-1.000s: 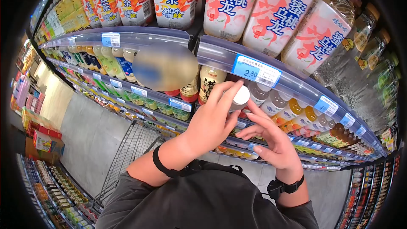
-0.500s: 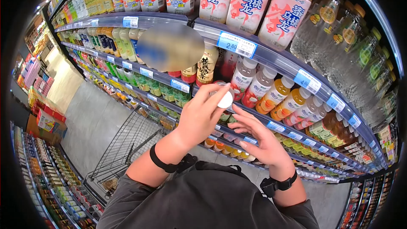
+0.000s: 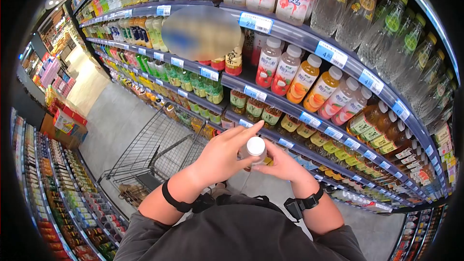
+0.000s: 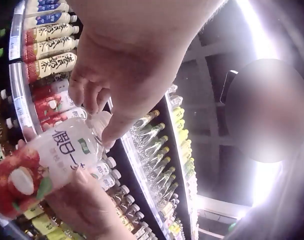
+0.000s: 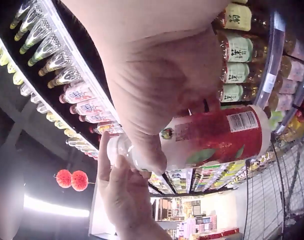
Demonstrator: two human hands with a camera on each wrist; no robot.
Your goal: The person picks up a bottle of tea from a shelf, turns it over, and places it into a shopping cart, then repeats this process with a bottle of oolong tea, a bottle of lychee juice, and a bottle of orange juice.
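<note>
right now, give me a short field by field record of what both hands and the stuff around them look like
place: shop aisle with drink shelves
held thing: bottle, white cap, red fruit label
left hand: grips the bottle near its cap end
right hand: grip round the bottle's body
bottle pose: clear of the shelves, in front of the chest
nearby: wire cart on the floor to the left
shelf tags: blue price tags

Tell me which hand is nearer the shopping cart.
Left. The left hand, holding the bottle near its cap, is on the shopping cart side; the right hand grips the bottle's body on the far side.
</note>
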